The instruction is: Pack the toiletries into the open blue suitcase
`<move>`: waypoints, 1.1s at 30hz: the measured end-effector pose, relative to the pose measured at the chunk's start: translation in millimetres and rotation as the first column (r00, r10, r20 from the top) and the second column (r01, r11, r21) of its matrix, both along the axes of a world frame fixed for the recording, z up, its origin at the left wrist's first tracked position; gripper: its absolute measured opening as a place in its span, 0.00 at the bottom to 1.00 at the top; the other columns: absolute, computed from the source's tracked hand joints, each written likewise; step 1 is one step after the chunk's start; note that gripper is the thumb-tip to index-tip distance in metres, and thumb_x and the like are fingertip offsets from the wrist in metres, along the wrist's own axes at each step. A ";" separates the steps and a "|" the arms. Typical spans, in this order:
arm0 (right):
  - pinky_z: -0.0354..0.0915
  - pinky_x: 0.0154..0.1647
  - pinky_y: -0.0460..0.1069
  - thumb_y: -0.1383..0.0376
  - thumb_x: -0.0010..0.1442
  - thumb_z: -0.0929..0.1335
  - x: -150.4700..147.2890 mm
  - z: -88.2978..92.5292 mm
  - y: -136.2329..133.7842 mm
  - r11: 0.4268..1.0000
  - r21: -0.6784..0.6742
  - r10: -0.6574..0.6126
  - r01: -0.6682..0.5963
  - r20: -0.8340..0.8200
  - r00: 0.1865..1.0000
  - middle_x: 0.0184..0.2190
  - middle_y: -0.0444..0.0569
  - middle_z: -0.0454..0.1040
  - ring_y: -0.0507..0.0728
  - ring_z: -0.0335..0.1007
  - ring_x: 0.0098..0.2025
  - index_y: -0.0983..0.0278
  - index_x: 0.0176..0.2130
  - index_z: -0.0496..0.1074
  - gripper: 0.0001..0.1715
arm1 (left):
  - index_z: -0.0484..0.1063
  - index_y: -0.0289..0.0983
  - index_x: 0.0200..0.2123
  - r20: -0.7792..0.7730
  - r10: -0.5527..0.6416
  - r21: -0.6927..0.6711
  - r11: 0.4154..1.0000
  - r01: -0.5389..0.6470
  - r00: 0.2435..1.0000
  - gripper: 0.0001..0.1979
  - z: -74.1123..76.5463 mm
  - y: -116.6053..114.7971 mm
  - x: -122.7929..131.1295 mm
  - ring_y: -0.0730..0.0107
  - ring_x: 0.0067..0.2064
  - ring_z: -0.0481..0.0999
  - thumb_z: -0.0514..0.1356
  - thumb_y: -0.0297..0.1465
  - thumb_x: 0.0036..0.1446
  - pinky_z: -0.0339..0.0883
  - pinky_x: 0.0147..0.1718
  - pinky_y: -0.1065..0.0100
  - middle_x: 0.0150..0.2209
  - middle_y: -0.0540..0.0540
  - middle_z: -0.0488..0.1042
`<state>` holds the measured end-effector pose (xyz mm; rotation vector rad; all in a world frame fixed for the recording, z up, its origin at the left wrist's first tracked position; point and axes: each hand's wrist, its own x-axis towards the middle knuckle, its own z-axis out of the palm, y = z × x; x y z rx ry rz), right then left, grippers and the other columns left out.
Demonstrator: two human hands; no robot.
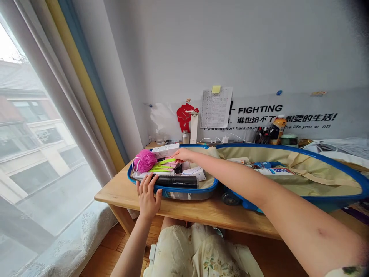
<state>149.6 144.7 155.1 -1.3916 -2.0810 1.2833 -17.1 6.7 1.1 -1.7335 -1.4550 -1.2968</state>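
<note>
In the head view, an open blue-rimmed suitcase (184,189) lies on a wooden table (201,211) at lower centre, its left half packed with a pink bath puff (145,161) and neon-green strips (163,165). The right hand (183,155) reaches in, fingers narrowly closed over the strips, though any grip is impossible to tell. The left hand (147,196), fingers spread wide, touches the near rim.
</note>
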 end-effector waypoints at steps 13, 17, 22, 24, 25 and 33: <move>0.69 0.37 0.40 0.70 0.59 0.70 39.0 16.9 21.3 0.985 0.171 -0.019 0.024 -0.033 0.999 0.49 0.51 0.78 0.49 0.76 0.41 0.63 0.51 0.76 0.19 | 0.67 0.37 0.61 0.001 -0.001 -0.009 1.000 0.001 1.000 0.25 -1.2 1.1 -1.7 0.55 0.64 0.62 0.47 0.41 0.67 0.39 0.67 0.52 0.60 0.37 0.69; 0.69 0.40 0.42 0.62 0.65 0.65 101.8 37.1 42.6 0.965 0.249 -0.090 0.081 0.025 0.996 0.52 0.53 0.77 0.49 0.76 0.41 0.63 0.53 0.74 0.18 | 0.67 0.38 0.61 0.002 -0.006 0.005 1.000 0.006 1.000 0.24 -1.1 1.1 -1.6 0.55 0.64 0.62 0.47 0.41 0.67 0.39 0.67 0.52 0.60 0.37 0.69; 0.68 0.43 0.46 0.55 0.66 0.63 193.9 42.1 55.3 0.931 0.351 -0.188 0.096 0.238 0.953 0.48 0.54 0.78 0.53 0.76 0.42 0.64 0.47 0.77 0.20 | 0.66 0.38 0.61 -0.001 -0.013 0.011 1.000 0.013 1.000 0.24 1.3 0.6 -0.4 0.55 0.64 0.63 0.48 0.41 0.67 0.40 0.67 0.52 0.60 0.37 0.69; 0.68 0.45 0.49 0.54 0.59 0.69 223.7 32.7 55.0 0.929 0.366 -0.197 0.052 0.369 0.908 0.42 0.54 0.79 0.57 0.76 0.42 0.64 0.39 0.79 0.17 | 0.66 0.37 0.61 -0.004 -0.011 0.011 1.000 0.011 1.000 0.24 1.5 0.5 -0.4 0.55 0.64 0.62 0.47 0.41 0.68 0.39 0.67 0.52 0.60 0.37 0.69; 0.67 0.46 0.51 0.56 0.54 0.72 235.7 25.7 54.1 0.930 0.367 -0.195 0.025 0.434 0.879 0.39 0.54 0.80 0.60 0.75 0.43 0.65 0.36 0.79 0.15 | 0.66 0.37 0.61 -0.006 -0.011 0.013 1.000 0.011 1.000 0.24 1.4 0.4 -0.6 0.55 0.64 0.62 0.47 0.41 0.68 0.39 0.67 0.52 0.60 0.37 0.69; 0.65 0.46 0.53 0.65 0.43 0.75 265.6 -24.7 53.3 0.926 0.354 -0.158 -0.132 0.681 0.715 0.46 0.59 0.77 0.65 0.73 0.47 0.65 0.41 0.78 0.21 | 0.65 0.37 0.62 -0.022 -0.007 0.017 1.000 0.008 1.000 0.24 0.4 1.0 -2.5 0.55 0.64 0.62 0.47 0.40 0.68 0.39 0.67 0.52 0.60 0.36 0.69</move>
